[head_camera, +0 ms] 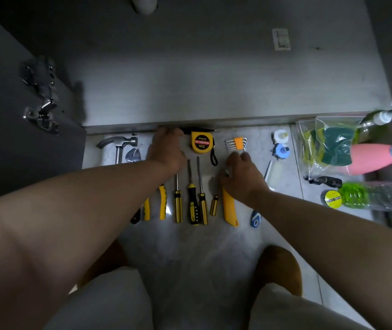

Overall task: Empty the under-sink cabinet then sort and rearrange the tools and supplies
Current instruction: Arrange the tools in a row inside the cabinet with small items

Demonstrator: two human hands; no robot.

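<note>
Tools lie in rows on the pale floor in front of the open cabinet (214,91). My left hand (166,148) reaches to the cabinet's base edge and grips the left end of a slim black tool (199,131), just above a yellow tape measure (202,144). My right hand (242,172) hovers with loosely spread fingers just below an orange-clipped hex key set (236,144), partly covering a yellow utility knife (230,208). Between my forearms lie several yellow-and-black screwdrivers (193,203). A hammer (119,144) and an adjustable wrench (133,156) lie at the left. Yellow-handled pliers (161,201) show under my left forearm.
The open cabinet door with hinges (42,91) stands at the left. At the right are white (280,135) and blue (281,151) rolls, a bag of sponges (328,144), a pink bottle (371,158), a green bottle (356,195), yellow tape (332,198) and a spray bottle (385,115).
</note>
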